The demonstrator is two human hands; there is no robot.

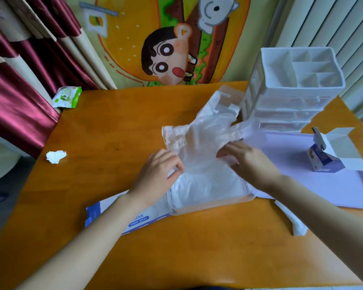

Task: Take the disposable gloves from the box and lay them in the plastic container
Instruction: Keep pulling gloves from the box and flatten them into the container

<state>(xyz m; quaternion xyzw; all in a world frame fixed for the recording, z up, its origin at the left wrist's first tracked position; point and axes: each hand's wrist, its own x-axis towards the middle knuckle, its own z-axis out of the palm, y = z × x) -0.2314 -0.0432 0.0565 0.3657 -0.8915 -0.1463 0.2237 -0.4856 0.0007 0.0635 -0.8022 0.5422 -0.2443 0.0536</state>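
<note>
A thin translucent disposable glove (199, 135) is spread in the air above a clear plastic container (235, 200) in the middle of the orange table. The container holds a pile of crumpled gloves (205, 185). My left hand (157, 174) pinches the glove's near left edge. My right hand (245, 160) grips its right side, fingers curled into the film. A flattened blue and white glove box (113, 214) lies under my left forearm, partly beneath the container. The container's clear lid (226, 99) stands behind the glove.
A white drawer organiser (291, 88) stands at the back right. A small open blue carton (327, 155) sits on a lilac tray (323, 185). A crumpled tissue (56, 156) and a wet-wipe pack (66, 99) lie at the left. A white scrap (296, 222) lies near my right forearm.
</note>
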